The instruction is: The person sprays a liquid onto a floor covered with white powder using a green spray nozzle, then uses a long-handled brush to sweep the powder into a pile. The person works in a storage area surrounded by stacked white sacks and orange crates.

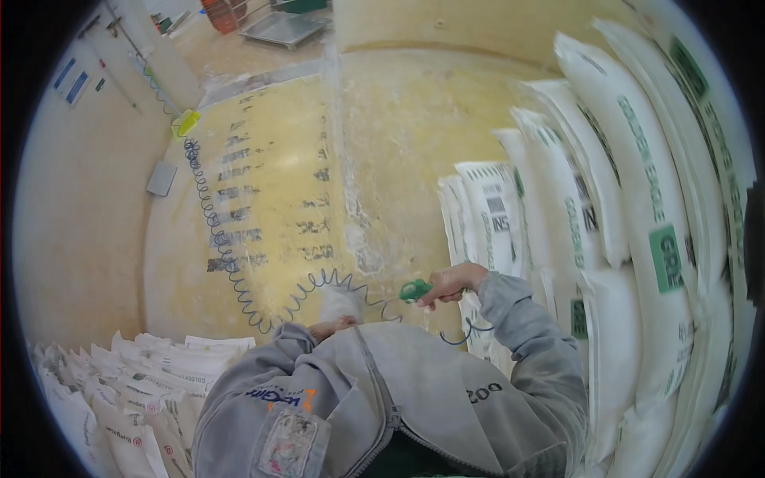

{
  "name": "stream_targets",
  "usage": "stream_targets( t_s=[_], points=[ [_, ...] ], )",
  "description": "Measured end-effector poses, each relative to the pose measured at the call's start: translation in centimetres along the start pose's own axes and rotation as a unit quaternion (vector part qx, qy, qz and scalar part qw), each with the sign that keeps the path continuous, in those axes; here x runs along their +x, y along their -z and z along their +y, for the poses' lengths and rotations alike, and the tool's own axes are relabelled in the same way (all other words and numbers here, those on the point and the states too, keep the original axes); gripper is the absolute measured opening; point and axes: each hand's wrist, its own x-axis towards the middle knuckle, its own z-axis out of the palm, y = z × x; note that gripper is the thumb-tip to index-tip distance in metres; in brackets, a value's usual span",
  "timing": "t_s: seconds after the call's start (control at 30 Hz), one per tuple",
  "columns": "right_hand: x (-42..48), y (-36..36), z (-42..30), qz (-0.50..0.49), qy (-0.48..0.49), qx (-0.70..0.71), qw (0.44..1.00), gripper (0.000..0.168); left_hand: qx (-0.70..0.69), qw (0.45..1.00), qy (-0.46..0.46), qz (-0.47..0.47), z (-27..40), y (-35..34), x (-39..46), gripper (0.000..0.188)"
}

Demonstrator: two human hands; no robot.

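My right hand grips a green air blow gun, held out ahead of me beside the right-hand sacks. Its thin nozzle points to the left. A blue coiled air hose loops across the floor and passes in front of my body. My left hand is low at my waist, partly hidden by the grey jacket. Its fingers are not clearly visible. Just beyond it is a blurred white shape, possibly a boot.
Printed white sacks stand in a high stack along my right. More white sacks are piled at lower left. The yellow floor has worn dark stripes. By the left wall are a yellow-green dustpan and a grey plate. A metal platform lies beyond the doorway.
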Motion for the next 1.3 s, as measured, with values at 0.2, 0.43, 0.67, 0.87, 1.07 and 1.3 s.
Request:
stream_targets(
  t_s=[0.2,0.43,0.67,0.87,1.07,1.3],
  points=[
    [3.1,8.4,-16.3,0.013,0.077,-0.083,0.994,0.040,0.095,0.995,0.012,0.030,5.0,14.0,2.4,0.038],
    [5.0,15.8,-32.8,0.008,0.048,-0.154,0.987,0.037,0.182,0.979,0.087,0.040,0.4,26.7,1.4,0.037],
    [10.9,21.5,-39.3,-0.196,0.121,-0.067,0.971,0.036,0.209,0.956,0.196,0.061,-4.1,32.9,-2.0,0.036],
    [12.7,25.3,-45.4,0.001,0.189,-0.398,0.898,0.040,0.187,0.928,0.295,0.134,-3.7,37.4,-6.3,0.035],
    [13.3,28.1,-50.0,-0.027,0.286,-0.473,0.833,0.046,0.201,0.848,0.388,0.299,-3.4,43.6,-12.5,0.025],
    [9.5,26.5,-53.5,-0.138,0.410,-0.418,0.799,0.045,0.241,0.712,0.511,0.417,-2.2,43.3,-16.3,0.022]
  ],
)
